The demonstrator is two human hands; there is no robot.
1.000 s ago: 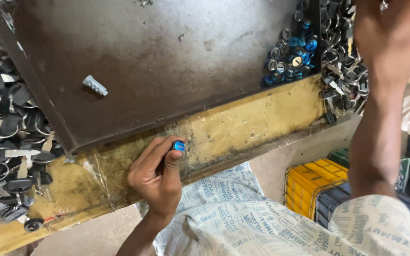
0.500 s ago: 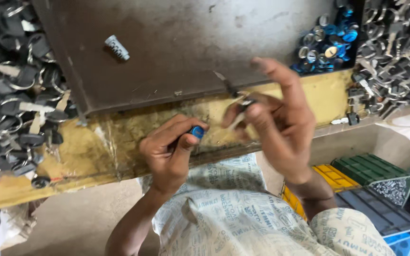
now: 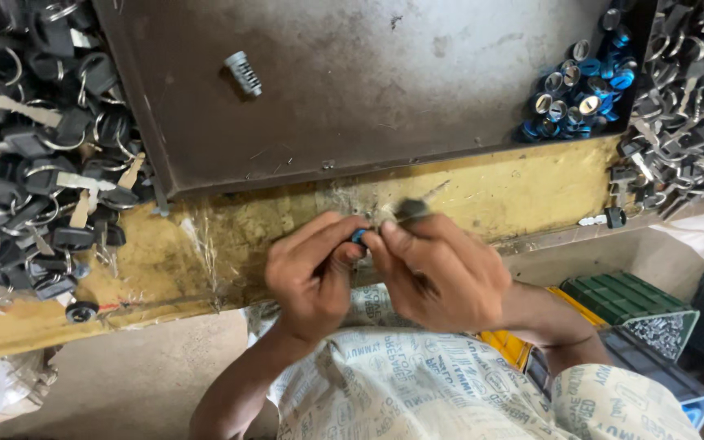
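My left hand [image 3: 313, 273] is curled shut, pinching a small blue cylinder [image 3: 358, 235] at the fingertips; my right hand [image 3: 437, 269] is closed on a dark-headed key [image 3: 410, 210], touching the cylinder; both meet over the yellow table [image 3: 523, 191] edge, just below the brown metal tray [image 3: 368, 81]; blue cylinders pile [image 3: 580, 90] in tray corner; black keys heap [image 3: 34, 163] at left.
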